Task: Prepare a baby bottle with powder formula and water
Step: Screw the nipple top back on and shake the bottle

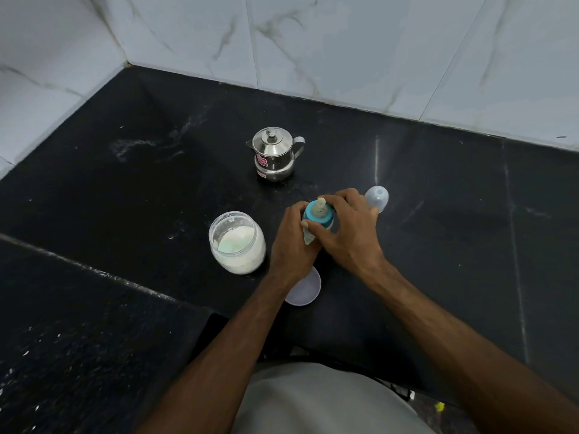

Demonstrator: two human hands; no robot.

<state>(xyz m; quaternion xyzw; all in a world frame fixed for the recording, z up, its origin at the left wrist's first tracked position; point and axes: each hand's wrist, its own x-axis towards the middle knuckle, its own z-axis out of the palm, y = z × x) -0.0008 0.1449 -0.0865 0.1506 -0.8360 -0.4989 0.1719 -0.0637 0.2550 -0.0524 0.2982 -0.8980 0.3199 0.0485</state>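
The baby bottle (314,225) is mostly hidden: the left hand (293,242) wraps its body, and the right hand's (347,228) fingers cover the far side of its blue collar. The pale jar lid (308,289) lies partly under the left wrist. The sticker (261,161) on the steel kettle (275,155) is too small to read.

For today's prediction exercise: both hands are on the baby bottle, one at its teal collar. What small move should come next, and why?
Probably a twist: the right hand grips the teal collar while the left hand holds the baby bottle. Whether loosening or tightening, I cannot tell.
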